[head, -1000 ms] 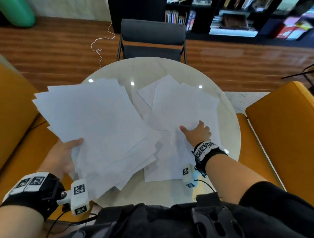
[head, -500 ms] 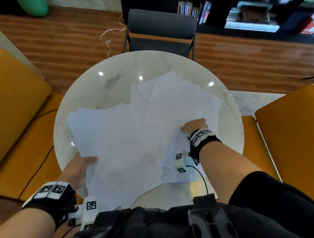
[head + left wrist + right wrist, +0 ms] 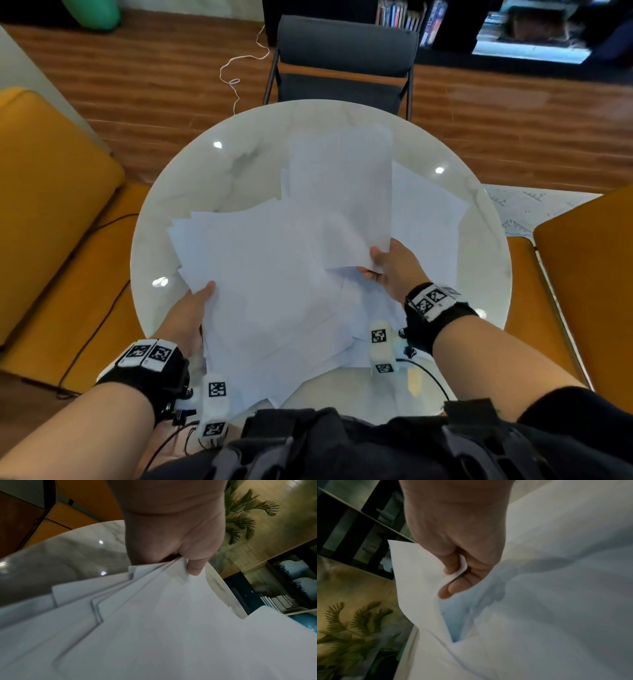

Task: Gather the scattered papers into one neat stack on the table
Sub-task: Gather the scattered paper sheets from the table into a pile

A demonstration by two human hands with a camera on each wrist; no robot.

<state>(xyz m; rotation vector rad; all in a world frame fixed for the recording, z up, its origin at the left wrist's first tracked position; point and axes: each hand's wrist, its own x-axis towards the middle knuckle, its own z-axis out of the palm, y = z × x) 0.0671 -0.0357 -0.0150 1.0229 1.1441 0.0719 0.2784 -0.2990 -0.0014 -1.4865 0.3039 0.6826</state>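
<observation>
A fanned bundle of white papers [image 3: 267, 281] lies low over the near half of the round marble table [image 3: 212, 171]. My left hand [image 3: 191, 311] grips the bundle's left edge, thumb on top; in the left wrist view the hand [image 3: 173, 547] pinches several staggered sheets [image 3: 154, 622]. My right hand [image 3: 390, 267] pinches the near corner of a lifted sheet [image 3: 342, 192] that stands tilted above the table. The right wrist view shows the thumb and fingers [image 3: 453, 577] clamped on that sheet's edge [image 3: 419, 574]. More loose sheets [image 3: 428, 212] lie flat at the right.
A dark chair [image 3: 342, 61] stands at the table's far side. Orange seats flank the table at the left [image 3: 51, 205] and the right [image 3: 589, 291]. A white cord [image 3: 236, 75] lies on the wooden floor, and bookshelves [image 3: 479, 24] line the back.
My left hand has lowered the big bundle from up at the left down onto the table. My right hand went from pressing flat on the sheets to pinching one and raising it.
</observation>
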